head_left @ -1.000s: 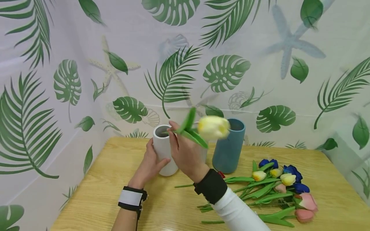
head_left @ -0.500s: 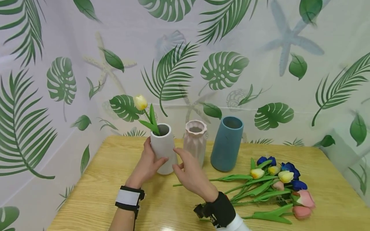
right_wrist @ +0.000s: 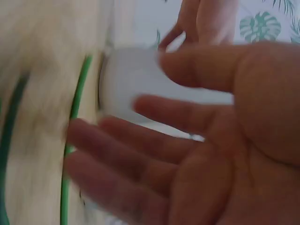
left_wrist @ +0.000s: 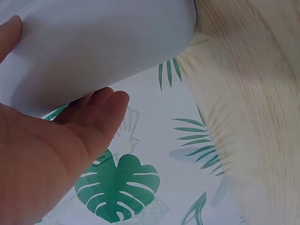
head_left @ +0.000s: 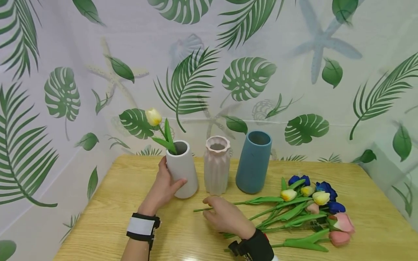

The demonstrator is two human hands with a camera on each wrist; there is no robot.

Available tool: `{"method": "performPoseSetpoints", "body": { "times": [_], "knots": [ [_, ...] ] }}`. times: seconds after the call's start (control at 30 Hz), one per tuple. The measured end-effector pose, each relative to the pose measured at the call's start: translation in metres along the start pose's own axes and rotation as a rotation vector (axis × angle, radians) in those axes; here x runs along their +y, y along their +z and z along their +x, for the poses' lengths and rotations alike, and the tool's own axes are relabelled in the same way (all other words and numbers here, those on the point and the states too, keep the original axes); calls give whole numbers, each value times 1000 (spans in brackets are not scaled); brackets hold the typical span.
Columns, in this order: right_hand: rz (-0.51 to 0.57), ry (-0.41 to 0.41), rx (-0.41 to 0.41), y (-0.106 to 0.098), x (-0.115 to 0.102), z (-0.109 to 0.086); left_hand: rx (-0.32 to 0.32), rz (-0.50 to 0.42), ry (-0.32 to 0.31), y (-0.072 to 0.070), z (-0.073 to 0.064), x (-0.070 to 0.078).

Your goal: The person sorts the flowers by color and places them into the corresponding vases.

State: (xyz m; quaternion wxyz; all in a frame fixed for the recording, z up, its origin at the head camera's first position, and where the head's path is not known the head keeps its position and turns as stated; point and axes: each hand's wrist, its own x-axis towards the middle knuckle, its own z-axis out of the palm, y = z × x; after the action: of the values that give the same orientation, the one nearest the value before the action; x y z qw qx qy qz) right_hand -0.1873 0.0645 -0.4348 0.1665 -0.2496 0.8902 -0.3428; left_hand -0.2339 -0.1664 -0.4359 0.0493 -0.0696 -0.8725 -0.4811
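A white vase (head_left: 183,168) stands at the left of the table, slightly tilted in the head view. One white-yellow tulip (head_left: 153,117) sits in its mouth and leans left. My left hand (head_left: 161,190) holds the vase from its left side, thumb across the front, other fingers behind. The left wrist view shows the fingertips (left_wrist: 119,101) at the vase's underside. Over the cut end of a lying green stem (head_left: 200,209), my right hand (head_left: 228,217) has its fingers spread and grips nothing. That stem (right_wrist: 75,108) passes by the fingertips, blurred, in the right wrist view.
A pale pink fluted vase (head_left: 217,168) and a blue vase (head_left: 254,163) stand right of the white one. Several artificial flowers lie at the right: yellow-white tulips (head_left: 289,195), blue blooms (head_left: 326,188), pink blooms (head_left: 343,223). A leaf-print cloth (head_left: 202,32) hangs behind the table.
The tulip went from my right hand into the white vase. My right hand let it go, then moved down and right to the lying stems. My left hand kept hold of the vase.
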Motion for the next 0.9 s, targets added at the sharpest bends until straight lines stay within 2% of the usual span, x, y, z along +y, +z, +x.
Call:
{"method": "performPoseSetpoints", "body": {
  "times": [0.1, 0.17, 0.27, 0.53, 0.67, 0.9],
  "knots": [
    [-35, 75, -72, -7, 11, -6, -17, -5, -13, 0, -1, 0],
    [-36, 105, -87, -11, 17, -10, -22, -6, -16, 0, -1, 0],
    [-40, 133, -70, -16, 25, -16, -14, -8, -13, 0, -1, 0],
    [-133, 239, -13, -25, 38, -22, -8, -16, -18, -2, -1, -1],
    [-130, 243, 9, -24, 45, -21, -12, -19, -24, -3, -1, 0],
    [-213, 213, 79, -17, 53, -18, -17, -15, -20, -1, 0, 0]
  ]
}}
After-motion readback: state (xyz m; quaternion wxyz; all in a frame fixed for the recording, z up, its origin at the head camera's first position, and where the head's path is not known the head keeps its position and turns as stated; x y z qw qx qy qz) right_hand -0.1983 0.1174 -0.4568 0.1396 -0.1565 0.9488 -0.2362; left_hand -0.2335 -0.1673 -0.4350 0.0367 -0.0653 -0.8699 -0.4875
